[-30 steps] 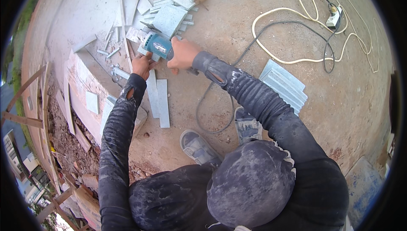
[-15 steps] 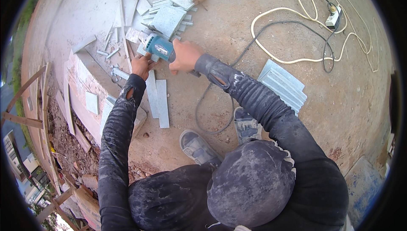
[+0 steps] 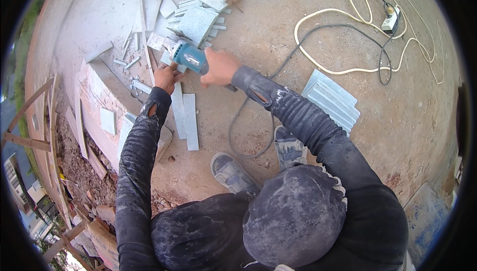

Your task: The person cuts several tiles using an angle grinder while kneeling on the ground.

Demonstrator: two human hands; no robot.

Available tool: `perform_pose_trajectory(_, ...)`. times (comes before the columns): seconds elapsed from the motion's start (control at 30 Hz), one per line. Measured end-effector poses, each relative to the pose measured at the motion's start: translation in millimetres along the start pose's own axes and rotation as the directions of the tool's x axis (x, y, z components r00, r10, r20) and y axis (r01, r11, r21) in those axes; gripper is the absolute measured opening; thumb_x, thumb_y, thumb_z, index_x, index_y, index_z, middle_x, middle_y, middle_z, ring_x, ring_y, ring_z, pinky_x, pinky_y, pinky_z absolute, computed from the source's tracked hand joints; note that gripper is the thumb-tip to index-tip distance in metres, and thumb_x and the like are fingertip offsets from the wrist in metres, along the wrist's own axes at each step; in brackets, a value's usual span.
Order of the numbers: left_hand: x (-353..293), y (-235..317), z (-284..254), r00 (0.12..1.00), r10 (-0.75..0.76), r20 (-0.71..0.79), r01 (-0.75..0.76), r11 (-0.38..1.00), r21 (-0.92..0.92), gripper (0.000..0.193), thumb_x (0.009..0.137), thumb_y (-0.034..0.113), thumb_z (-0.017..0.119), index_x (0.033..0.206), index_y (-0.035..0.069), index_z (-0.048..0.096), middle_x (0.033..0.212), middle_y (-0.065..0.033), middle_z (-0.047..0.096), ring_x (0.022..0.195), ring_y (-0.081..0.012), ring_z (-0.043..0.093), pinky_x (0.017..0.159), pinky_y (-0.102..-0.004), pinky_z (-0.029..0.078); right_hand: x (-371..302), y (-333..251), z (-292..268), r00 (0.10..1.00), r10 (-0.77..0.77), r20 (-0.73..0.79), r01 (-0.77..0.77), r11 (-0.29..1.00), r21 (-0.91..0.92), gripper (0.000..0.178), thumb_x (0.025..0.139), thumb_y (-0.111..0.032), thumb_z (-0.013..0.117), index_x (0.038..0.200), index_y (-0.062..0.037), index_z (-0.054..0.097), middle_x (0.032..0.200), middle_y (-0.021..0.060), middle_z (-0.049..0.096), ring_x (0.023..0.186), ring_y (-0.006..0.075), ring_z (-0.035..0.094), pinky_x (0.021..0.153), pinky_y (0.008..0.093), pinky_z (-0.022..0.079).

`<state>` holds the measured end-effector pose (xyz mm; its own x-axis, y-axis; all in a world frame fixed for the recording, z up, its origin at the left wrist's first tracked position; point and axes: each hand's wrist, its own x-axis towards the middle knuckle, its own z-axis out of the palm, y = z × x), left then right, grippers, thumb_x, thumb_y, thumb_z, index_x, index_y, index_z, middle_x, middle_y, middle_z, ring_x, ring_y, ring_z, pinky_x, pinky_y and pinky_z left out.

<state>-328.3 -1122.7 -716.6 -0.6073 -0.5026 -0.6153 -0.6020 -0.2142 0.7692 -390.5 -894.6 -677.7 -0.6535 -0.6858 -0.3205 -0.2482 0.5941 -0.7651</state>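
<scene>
We had the fingers of our right hand (image 3: 220, 67) wrapped around a teal angle grinder (image 3: 193, 58), low over the ground beside a pile of pale slabs (image 3: 198, 22). Our left hand (image 3: 166, 77) was at a small pale piece (image 3: 166, 58); whether its fingers gripped, we couldn't tell.
</scene>
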Motion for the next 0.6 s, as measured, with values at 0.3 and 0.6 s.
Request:
perform_pose_trajectory(0.3, 5.1, -4.0, -6.5, 1.0, 0.006, -0.008, -0.006, 1.0, 0.008, 0.017, 0.096, 0.008, 0.057, 0.103, -0.007, 0.052, 0.094, -0.014, 0.063, 0.075, -0.0216, 0.066, 0.065, -0.0331, 0.062, -6.4, 2.1, 3.6, 1.0, -0.012, -0.008, 0.012, 1.0, -0.026, 0.072, 0.066, -0.039, 0.081, 0.112, 0.0066, 0.049, 0.098, 0.0283, 0.066, 0.095, 0.0434, 0.065, 0.083, 0.0473, 0.052)
perform_pose_trajectory(0.6, -1.9, 1.7, -1.6, 0.999, -0.021, 0.026, 0.02, 1.0, 0.013, 0.016, 0.095, 0.004, 0.053, 0.107, -0.005, 0.05, 0.099, -0.0122, 0.058, 0.084, -0.0242, 0.065, 0.073, -0.0356, 0.061, -7.0, 9.2, 8.5, 1.0, -0.012, -0.024, 0.012, 1.0, -0.01, 0.074, 0.067, -0.043, 0.08, 0.113, 0.0066, 0.049, 0.099, 0.0294, 0.065, 0.094, 0.0435, 0.065, 0.082, 0.0471, 0.052)
